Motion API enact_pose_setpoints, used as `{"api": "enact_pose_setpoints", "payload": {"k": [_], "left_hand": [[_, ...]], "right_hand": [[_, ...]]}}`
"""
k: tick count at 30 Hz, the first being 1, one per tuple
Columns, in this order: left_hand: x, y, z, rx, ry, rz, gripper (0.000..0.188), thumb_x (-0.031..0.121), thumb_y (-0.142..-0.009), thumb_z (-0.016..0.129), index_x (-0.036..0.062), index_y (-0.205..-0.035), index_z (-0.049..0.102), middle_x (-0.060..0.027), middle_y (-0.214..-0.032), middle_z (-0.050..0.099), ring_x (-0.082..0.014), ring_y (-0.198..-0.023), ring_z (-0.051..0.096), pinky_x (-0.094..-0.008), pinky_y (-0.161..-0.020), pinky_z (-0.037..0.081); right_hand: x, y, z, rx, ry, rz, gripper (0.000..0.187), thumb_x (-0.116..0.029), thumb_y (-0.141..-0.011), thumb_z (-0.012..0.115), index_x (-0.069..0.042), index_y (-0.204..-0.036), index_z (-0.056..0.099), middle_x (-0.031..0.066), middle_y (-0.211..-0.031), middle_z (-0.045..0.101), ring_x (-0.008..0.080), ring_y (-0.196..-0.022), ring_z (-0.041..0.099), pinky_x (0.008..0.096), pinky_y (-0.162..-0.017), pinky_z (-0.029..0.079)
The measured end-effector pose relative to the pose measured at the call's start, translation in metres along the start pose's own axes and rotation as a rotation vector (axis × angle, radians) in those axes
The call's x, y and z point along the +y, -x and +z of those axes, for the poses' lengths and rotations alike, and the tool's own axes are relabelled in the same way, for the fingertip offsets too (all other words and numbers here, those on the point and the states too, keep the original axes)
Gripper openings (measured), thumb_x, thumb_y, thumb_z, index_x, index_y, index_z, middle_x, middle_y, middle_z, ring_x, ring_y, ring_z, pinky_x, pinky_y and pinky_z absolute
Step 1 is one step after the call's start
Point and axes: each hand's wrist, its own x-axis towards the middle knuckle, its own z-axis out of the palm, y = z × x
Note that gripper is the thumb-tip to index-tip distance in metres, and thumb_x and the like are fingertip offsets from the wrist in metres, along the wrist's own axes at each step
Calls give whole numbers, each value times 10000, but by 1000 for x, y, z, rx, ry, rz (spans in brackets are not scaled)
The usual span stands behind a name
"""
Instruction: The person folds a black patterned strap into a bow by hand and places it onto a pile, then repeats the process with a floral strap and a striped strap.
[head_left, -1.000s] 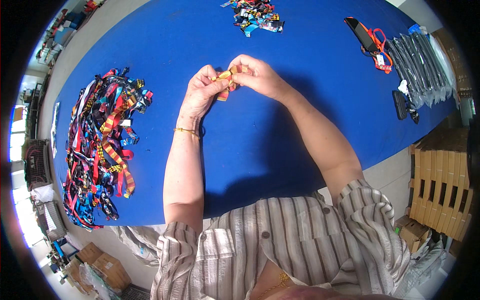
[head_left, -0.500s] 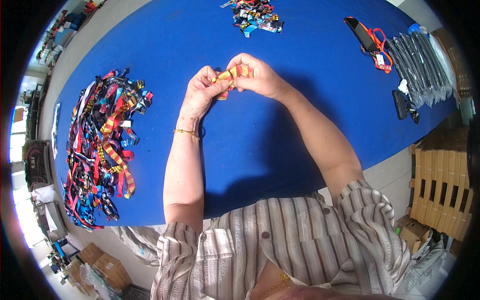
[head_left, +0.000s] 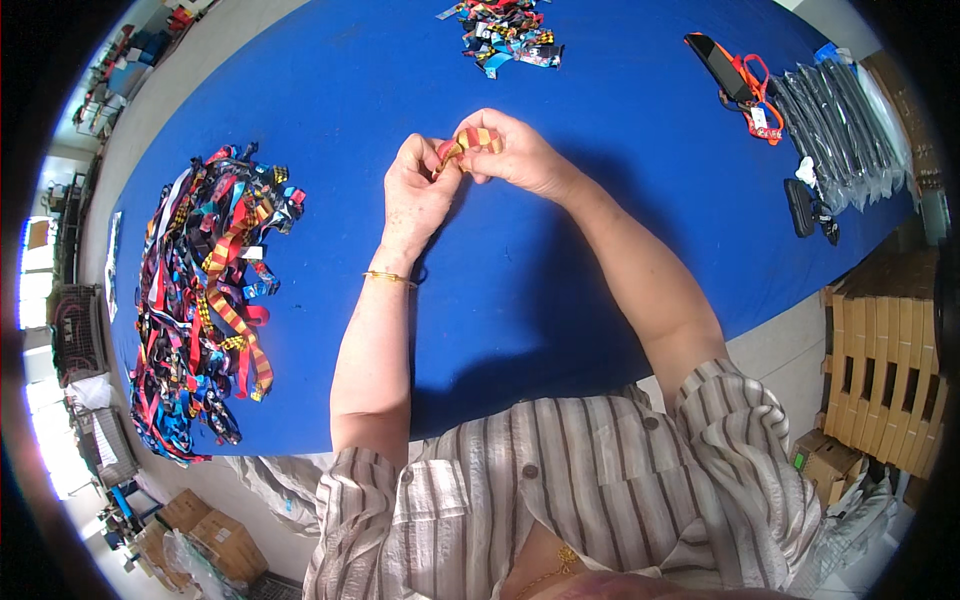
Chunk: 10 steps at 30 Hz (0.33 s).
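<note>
Between both hands, above the middle of the blue-covered table (head_left: 500,300), I hold a red-and-yellow striped ribbon strap (head_left: 480,141). My left hand (head_left: 418,190) pinches its folded left part with thumb and fingers closed. My right hand (head_left: 520,152) grips the strap from the right, its fingertips close to those of the left. A short stretch of stripes shows over the right fingers; the rest is hidden in my grip. To the left lies a long heap of colourful printed straps (head_left: 200,310), some with the same red-and-yellow stripes.
A smaller pile of straps (head_left: 505,40) lies at the far edge. At the right are a black phone (head_left: 718,66), an orange strap (head_left: 755,90), plastic-wrapped black items (head_left: 835,130) and a black case (head_left: 798,207). Stacked cardboard (head_left: 885,370) stands beyond the table's right edge.
My left hand has shifted slightly right and turned, its wrist swinging right. The strap between the fingers is now folded over more tightly. My right hand has barely moved.
</note>
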Motion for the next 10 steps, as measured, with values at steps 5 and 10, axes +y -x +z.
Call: {"api": "enact_pose_setpoints", "payload": {"k": [5,10], "left_hand": [[-2,0,-1,52,-113,10,256,-36,-889,621,70,-783,414,-48,-930,622,-57,-663,526,-204,-537,459],[-1,-1,-4,57,46,-28,248,-8,-920,632,68,-812,423,-72,-976,632,-82,-741,615,-202,-562,498]], "right_hand": [[9,-4,4,0,-28,18,251,-113,-921,644,-20,-1143,572,17,-899,614,87,-736,587,236,-674,490],[9,-5,4,5,19,74,275,-166,-924,663,-19,-1141,582,19,-895,637,98,-738,621,239,-672,498]]}}
